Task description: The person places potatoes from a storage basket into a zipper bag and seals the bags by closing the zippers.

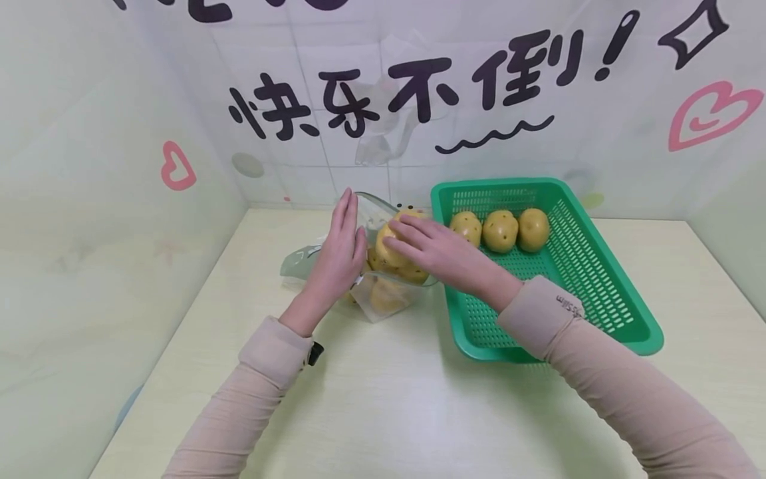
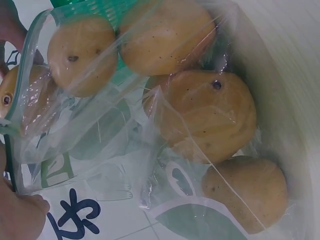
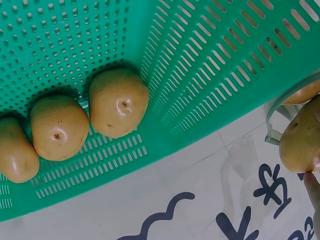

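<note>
Printed white walls [image 1: 503, 169] are framing the action, and the work is centring on the bag's mouth! One potato [image 3: 300, 142] is sitting right there at the opening, and the right hand [image 1: 449, 256] is grasping it, fingers curving over its top. Just left of those fingers, the left hand [image 1: 338, 256] is touching the rim of the clear plastic bag [image 2: 110, 135], its fingers lying nearly straight; whether they are truly pinching the film, I'm not able to tell. Below both sets of fingers, several bagged potatoes [image 2: 205, 117] are showing through the plastic, so the filling is looking well under way, by my reading. What's remaining? Three potatoes [image 1: 500, 231] are lining up in a row to the right of the right fingers, resting near the far end of the green basket [image 1: 649, 342], and the bag's mouth is gaping, unsealed. It's looking like the later stretch, I'd judge.

Moving outward, the pale table [image 1: 383, 399] is stretching beneath the fingers, carrying bag and basket side by side. Pinkish-beige sleeves [image 1: 634, 392] are reaching in from the near edge. Beyond the fingertips, bold black lettering [image 1: 423, 100] is running across the walls, with pink hearts [image 1: 673, 133] flanking it on either side.
</note>
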`<state>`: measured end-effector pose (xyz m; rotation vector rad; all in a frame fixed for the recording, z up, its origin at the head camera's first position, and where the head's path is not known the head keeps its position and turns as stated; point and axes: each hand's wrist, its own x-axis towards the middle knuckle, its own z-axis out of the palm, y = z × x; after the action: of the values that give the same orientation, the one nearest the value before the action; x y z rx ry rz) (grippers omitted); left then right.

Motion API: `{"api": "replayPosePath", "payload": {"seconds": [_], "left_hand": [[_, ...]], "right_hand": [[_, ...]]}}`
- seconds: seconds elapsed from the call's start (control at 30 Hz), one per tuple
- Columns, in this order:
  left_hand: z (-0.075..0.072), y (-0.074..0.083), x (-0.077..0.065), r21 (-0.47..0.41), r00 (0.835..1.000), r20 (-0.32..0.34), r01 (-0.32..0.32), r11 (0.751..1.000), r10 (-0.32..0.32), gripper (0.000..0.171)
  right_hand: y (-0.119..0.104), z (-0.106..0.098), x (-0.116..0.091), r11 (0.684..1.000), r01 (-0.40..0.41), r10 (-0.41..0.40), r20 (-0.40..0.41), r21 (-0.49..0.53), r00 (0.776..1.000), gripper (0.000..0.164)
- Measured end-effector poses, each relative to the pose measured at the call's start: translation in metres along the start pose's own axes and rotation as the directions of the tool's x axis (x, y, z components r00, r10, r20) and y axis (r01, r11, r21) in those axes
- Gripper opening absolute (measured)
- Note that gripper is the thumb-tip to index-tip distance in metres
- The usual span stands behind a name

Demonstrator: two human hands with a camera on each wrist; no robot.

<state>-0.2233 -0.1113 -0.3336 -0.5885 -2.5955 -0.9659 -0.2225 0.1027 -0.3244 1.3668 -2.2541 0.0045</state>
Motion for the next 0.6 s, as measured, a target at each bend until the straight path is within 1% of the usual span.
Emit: {"api": "replayPosePath", "payload": {"seconds": [0.13,0.27,0.47,0.6], "left_hand": [[0.000,0.000,0.000,-0.001,1.000,-0.002,-0.005,1.000,0.005,0.053],[-0.001,0.000,-0.001,0.000,1.000,-0.002,-0.010,1.000,0.010,0.053],[-0.001,0.000,-0.002,0.005,1.000,-0.007,-0.018,1.000,0.018,0.053],[-0.002,-0.001,-0.003,0.012,1.000,-0.010,-0.013,1.000,0.013,0.053]], "right_hand": [[0.000,0.003,0.002,1.000,0.017,-0.017,-0.030,0.007,0.999,0.054],[-0.001,0.003,0.004,1.000,0.018,-0.018,-0.033,0.009,0.999,0.053],[-0.002,-0.005,0.003,1.000,-0.025,0.024,0.031,0.011,0.999,0.055],[0.000,-0.006,-0.002,1.000,-0.015,0.015,0.062,0.004,0.998,0.052]]}}
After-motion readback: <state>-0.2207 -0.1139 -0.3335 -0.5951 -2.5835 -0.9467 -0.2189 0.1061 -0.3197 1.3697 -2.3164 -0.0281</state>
